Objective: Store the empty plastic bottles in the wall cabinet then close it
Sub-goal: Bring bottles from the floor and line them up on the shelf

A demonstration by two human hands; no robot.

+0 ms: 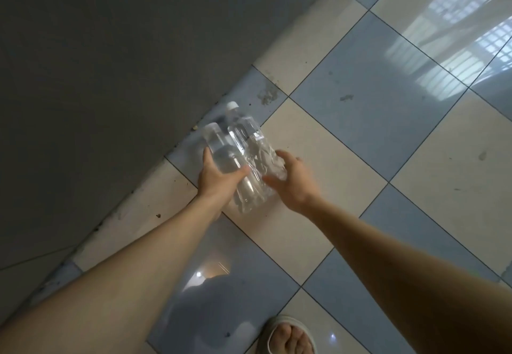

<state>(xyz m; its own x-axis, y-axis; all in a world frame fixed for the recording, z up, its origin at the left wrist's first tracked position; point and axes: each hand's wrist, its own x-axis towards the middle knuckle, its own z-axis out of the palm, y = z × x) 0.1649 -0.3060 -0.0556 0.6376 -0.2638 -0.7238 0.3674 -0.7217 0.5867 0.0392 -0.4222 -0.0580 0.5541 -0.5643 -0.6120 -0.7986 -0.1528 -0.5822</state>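
Observation:
Clear empty plastic bottles are bunched together above the floor near the wall. My left hand (219, 179) grips a smaller clear bottle (219, 146) from below, thumb across it. A larger crumpled bottle (249, 159) with a white cap (232, 105) lies beside it, and a third clear bottle seems to press against them. My right hand (291, 182) is at the crumpled bottle's right side, fingers spread and touching it. No cabinet is in view.
A grey wall (110, 62) fills the upper left and meets a glossy floor of blue and cream tiles (360, 121). My foot in a light sandal (288, 334) is at the bottom edge. Dirt specks lie along the wall's base.

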